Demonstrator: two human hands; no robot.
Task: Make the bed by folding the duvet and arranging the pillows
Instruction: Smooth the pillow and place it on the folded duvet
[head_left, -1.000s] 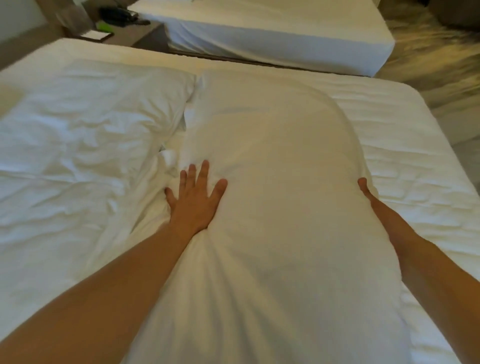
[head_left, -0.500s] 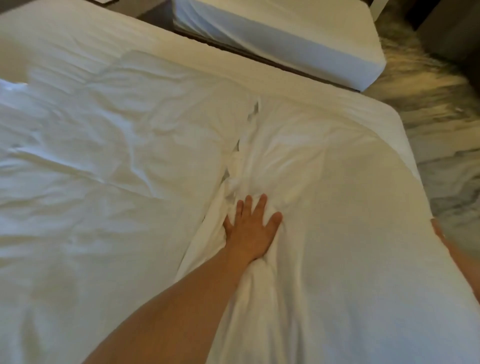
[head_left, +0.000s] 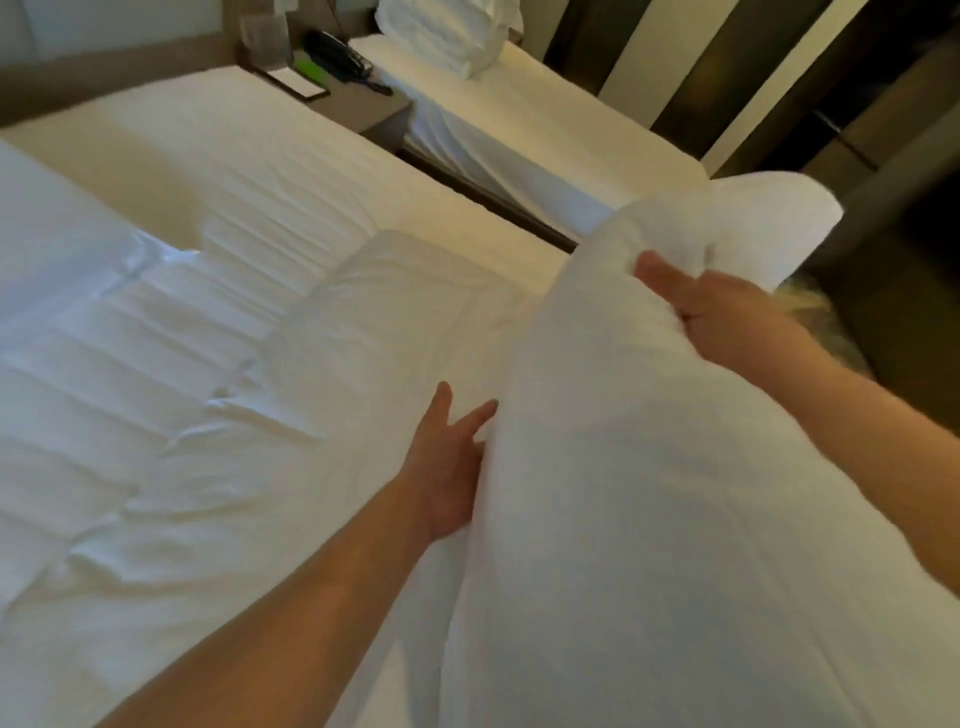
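Pillow (head_left: 649, 493): white, plump, raised off the bed and tilted, its far end lifted toward the gap between the two beds; lower end runs out of frame at bottom right. Second pillow (head_left: 395, 306): white, lying flat on the bed just left of the raised one, cover lightly creased. Duvet (head_left: 130, 415): white, spread across the near bed's left portion, wrinkled (several ridges and folds), not squared off.
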